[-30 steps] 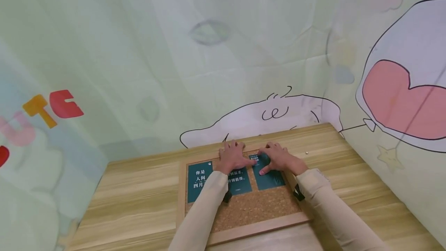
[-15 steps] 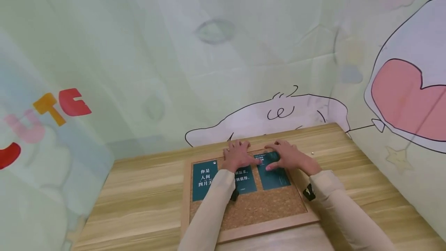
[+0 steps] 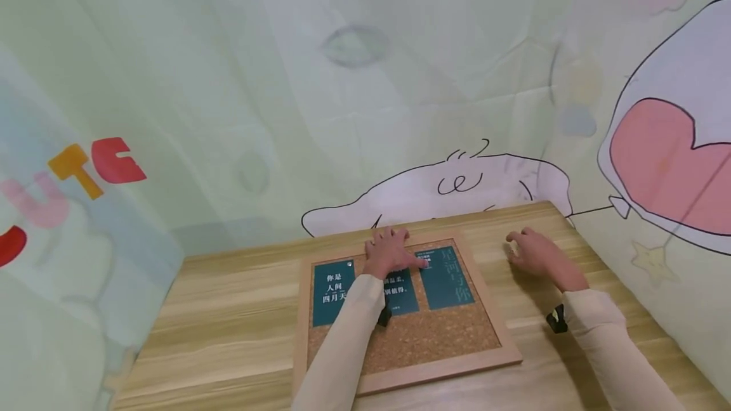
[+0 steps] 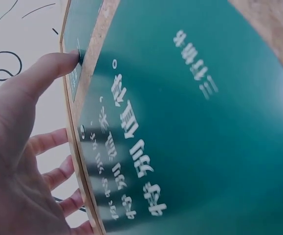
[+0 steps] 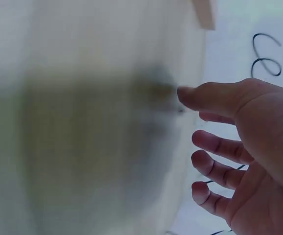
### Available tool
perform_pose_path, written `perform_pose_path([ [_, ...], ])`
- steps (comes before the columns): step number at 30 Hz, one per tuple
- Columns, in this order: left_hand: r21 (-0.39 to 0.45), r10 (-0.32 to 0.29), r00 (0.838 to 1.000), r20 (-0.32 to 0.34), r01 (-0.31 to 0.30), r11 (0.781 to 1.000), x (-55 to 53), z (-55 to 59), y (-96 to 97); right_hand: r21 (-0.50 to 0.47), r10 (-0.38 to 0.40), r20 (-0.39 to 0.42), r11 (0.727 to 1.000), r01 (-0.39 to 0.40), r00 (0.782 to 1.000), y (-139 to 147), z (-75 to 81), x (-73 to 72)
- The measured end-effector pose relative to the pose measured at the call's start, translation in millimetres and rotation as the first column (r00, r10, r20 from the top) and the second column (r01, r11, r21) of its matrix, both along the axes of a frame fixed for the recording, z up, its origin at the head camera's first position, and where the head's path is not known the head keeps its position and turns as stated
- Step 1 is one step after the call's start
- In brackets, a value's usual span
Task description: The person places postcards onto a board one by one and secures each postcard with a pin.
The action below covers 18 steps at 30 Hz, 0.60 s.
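Note:
My left hand (image 3: 387, 255) spans the top edge of a wood-framed cork board (image 3: 434, 338). Its thumb touches the upper left corner of the right-hand green card (image 3: 448, 281), while the other fingers reach past the frame. Partly under this hand lies the middle green card (image 3: 407, 303); the left wrist view shows a small round pin head (image 4: 82, 132) at its top. A left-hand green card (image 3: 325, 309) bears a pale pushpin (image 3: 349, 264). Right of the board, my right hand (image 3: 539, 255) hovers low over the table, fingers loosely bent, thumb beside a tiny dark speck (image 5: 181, 110).
The board lies on a wood-grain table (image 3: 240, 316). Behind the table and along its right side hangs a pale printed cloth (image 3: 274, 113) with cartoon figures and letters. The table's back edge runs close behind the board.
My right hand has left the right-hand card and moved right, off the board and over the table, uncovering the card's printed characters. My left hand stays on the board's top edge.

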<state>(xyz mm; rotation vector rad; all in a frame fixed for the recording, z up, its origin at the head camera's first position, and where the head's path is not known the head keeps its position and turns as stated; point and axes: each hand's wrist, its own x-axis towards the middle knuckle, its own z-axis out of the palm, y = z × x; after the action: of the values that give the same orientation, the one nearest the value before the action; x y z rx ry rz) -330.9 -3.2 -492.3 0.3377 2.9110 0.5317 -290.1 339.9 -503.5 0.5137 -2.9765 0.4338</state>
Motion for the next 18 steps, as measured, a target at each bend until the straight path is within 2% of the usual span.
perform_pose_path([
  [7,0.022,-0.002,1.0,0.014,0.002,1.0,-0.1,-0.9,-2.6,-0.071,0.055,-0.061,0.996,-0.059,0.997,8,-16.1,2.4],
  [12,0.03,0.0,1.0,0.021,-0.001,1.0,-0.5,-0.2,-2.6,-0.089,0.079,-0.098,0.992,-0.088,0.992,6,-17.4,-0.6],
  [18,0.023,-0.003,1.0,0.02,0.003,1.0,-0.6,-0.2,-2.0,-0.095,0.081,-0.105,0.991,-0.091,0.991,4,-17.7,-0.8],
])
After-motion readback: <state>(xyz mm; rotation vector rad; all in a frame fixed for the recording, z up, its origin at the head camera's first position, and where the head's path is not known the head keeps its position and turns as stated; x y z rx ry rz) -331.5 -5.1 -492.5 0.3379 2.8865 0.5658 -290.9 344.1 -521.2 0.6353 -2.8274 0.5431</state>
